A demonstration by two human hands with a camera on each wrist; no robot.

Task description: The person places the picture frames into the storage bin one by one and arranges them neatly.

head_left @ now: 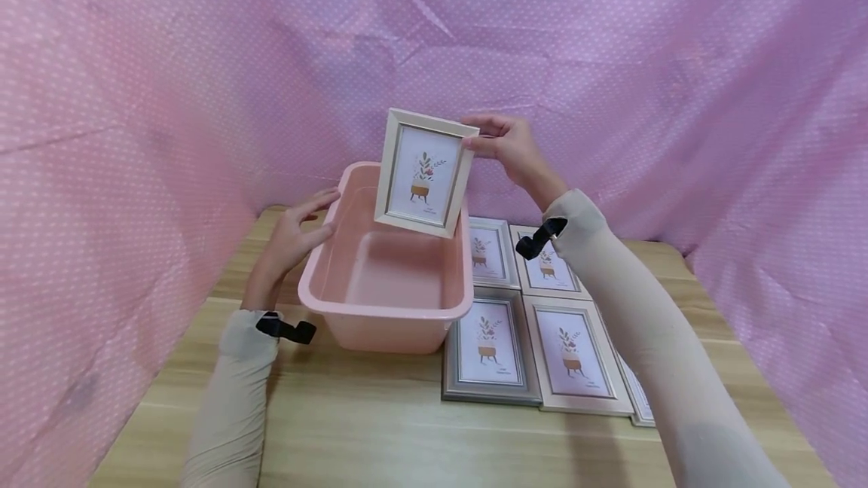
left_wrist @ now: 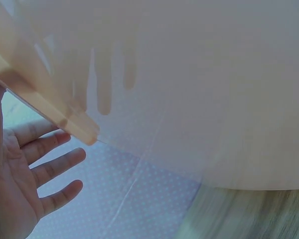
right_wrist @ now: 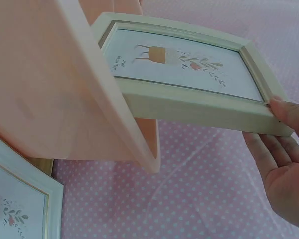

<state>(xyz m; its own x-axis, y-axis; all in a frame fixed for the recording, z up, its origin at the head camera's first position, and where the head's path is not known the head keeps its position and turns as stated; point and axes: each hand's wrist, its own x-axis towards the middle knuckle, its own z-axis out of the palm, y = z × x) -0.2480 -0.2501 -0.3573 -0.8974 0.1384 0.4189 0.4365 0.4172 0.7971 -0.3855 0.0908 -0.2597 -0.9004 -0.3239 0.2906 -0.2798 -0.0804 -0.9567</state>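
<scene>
The right hand (head_left: 505, 143) pinches the frame (head_left: 423, 172) by its upper right corner, thumb in front and fingers behind, so the frame hangs left of and below that hand, right over the bin (head_left: 386, 269) in mid-picture. Its long axis runs near vertical, top tilted a bit left, with the print facing the camera. The left hand (head_left: 294, 236) has its fingers out straight, resting on the bin's left rim and gripping nothing, so the right is clearly nearer.
</scene>
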